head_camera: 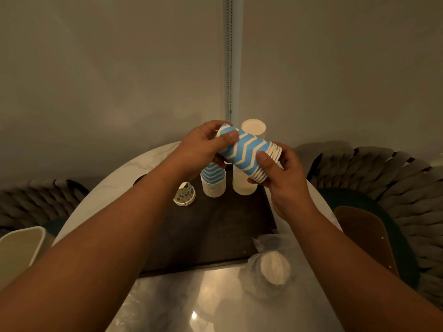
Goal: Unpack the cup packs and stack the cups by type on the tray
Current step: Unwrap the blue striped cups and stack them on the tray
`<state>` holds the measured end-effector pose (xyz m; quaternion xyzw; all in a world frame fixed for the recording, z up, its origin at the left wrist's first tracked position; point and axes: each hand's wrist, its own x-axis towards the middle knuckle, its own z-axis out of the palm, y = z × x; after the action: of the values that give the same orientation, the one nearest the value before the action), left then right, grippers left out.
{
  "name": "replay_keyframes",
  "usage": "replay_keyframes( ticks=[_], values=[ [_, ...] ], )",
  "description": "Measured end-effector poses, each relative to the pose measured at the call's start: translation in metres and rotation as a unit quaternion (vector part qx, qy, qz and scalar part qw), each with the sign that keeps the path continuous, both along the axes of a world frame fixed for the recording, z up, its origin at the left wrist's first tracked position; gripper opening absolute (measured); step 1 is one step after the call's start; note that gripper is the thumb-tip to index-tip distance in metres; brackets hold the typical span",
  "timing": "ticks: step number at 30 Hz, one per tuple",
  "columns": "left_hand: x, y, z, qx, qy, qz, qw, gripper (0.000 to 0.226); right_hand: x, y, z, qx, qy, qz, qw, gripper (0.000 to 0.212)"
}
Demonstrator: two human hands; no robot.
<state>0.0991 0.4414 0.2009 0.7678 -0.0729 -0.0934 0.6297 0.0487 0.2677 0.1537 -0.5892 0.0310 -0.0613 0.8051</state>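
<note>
I see my left hand (pixel 203 149) and right hand (pixel 279 178) clamped, fingers curled, on the ends of a blue zigzag cup stack (pixel 249 153) held above the dark tray (pixel 215 231) on the worktop (pixel 211 300), no readable writing anywhere.

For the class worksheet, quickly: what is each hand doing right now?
Left hand: grips the closed end of the blue zigzag cup stack, fingers curled round it.
Right hand: grips the rim end of the same stack.
</note>
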Motion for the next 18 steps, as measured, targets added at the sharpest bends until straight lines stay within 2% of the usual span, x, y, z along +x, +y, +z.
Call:
replay_keyframes(
  ticks=[3, 8, 11, 13, 15, 18],
  values=[
    [-0.004, -0.003, 0.003, -0.007, 0.021, 0.070, 0.997, 0.031, -0.002, 0.004, -0.005, -0.051, -0.031, 0.006, 0.998, 0.048],
    [-0.006, -0.010, 0.006, 0.091, 0.026, 0.112, 0.989, 0.043, -0.005, 0.002, -0.007, -0.087, -0.047, 0.004, 0.995, 0.053],
    [0.006, -0.005, 0.006, 0.115, 0.042, 0.167, 0.978, 0.044, -0.004, -0.001, -0.008, -0.116, -0.054, -0.007, 0.992, 0.051],
    [0.022, 0.008, 0.010, 0.126, -0.007, 0.211, 0.969, 0.043, -0.002, -0.007, -0.009, -0.093, -0.040, -0.026, 0.994, 0.050],
    [0.038, 0.024, 0.018, 0.178, -0.096, 0.248, 0.948, 0.038, 0.000, -0.013, -0.011, -0.054, -0.021, -0.056, 0.997, 0.053],
    [0.049, 0.031, 0.024, 0.336, -0.218, 0.201, 0.894, 0.040, 0.001, -0.019, -0.010, 0.006, -0.016, -0.078, 0.997, 0.049]
  ],
)
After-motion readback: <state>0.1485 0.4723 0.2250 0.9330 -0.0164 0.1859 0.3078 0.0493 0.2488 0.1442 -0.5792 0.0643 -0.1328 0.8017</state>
